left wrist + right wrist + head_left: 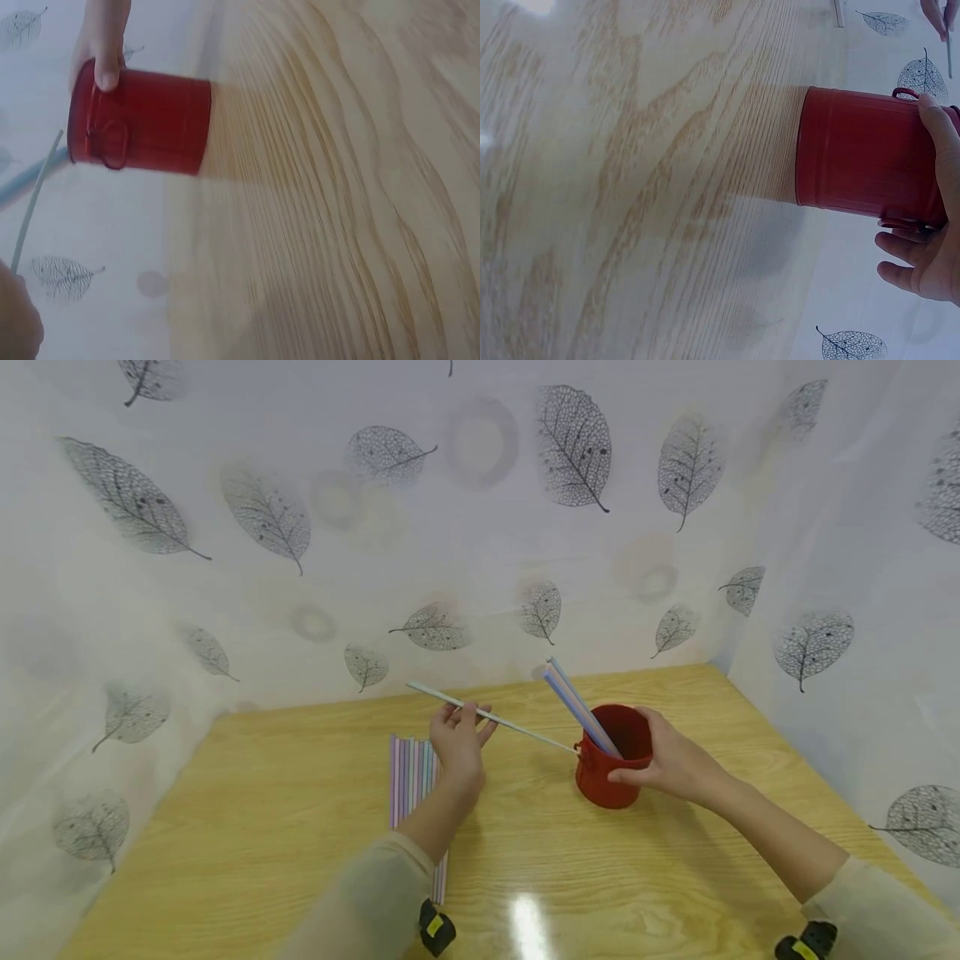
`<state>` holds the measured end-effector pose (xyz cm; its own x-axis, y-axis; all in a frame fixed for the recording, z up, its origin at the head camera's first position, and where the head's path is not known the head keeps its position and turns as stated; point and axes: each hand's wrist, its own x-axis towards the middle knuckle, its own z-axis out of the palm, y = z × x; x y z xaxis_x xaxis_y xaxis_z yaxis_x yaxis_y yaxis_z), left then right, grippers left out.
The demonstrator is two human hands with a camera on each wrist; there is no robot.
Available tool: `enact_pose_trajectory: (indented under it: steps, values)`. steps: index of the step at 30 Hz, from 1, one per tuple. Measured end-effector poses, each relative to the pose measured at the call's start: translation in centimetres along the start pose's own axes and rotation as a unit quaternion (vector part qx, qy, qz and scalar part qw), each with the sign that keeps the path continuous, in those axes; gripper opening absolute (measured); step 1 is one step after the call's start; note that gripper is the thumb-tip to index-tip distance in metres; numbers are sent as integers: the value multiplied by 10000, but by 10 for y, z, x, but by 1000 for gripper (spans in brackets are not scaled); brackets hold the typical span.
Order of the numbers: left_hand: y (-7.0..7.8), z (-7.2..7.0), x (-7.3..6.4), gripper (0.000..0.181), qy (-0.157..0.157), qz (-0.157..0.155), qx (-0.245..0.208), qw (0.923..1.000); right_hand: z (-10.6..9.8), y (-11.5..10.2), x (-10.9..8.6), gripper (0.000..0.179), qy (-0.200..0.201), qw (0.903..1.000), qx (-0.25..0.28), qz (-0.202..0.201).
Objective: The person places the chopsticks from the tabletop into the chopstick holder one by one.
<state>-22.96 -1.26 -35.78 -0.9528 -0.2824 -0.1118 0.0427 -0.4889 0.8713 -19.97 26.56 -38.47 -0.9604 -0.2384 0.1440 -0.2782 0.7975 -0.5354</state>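
My left hand (pixel 459 747) pinches a pale green straw (pixel 525 731) between thumb and fingers. The straw slants down to the right, its far end close to the rim of a small red bucket (pixel 607 781); whether they touch I cannot tell. My right hand (pixel 678 760) grips the bucket by its right side, thumb across the front, as the right wrist view also shows on the red wall (pixel 870 150). Several blue and pink straws (pixel 573 702) lean out of the bucket to the left. Beside and partly under my left forearm lies a row of pastel straws (pixel 408 777).
The bucket stands on a wood-grain table (pixel 285 827). White cloth with a leaf print (pixel 480 543) hangs behind the table and along both sides. A small wire handle loop (pixel 115 144) sticks out from the bucket's side.
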Motion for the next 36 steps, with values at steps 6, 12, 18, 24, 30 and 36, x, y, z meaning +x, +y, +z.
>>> enact_pose_trajectory:
  steps: [6,12,18,24,30,36]
  values:
    - [-6,20,-15,35,-120,212,-147,9996,0,1,1,107,3,10000,45,-33]
    - [-10,31,-19,33,-114,280,-320,9990,1,1,1,106,-1,10000,60,-37]
    - [-17,37,-18,29,-178,505,-134,9985,0,1,1,105,-1,10000,83,-30]
    - [-27,44,-21,23,-651,1153,292,9908,-1,1,1,106,27,10000,44,5]
    - [-36,46,-24,24,-1012,1363,633,9835,0,2,1,106,54,10000,33,-10]
    - [-41,47,-25,22,-1167,837,728,9870,0,1,0,107,22,10000,76,13]
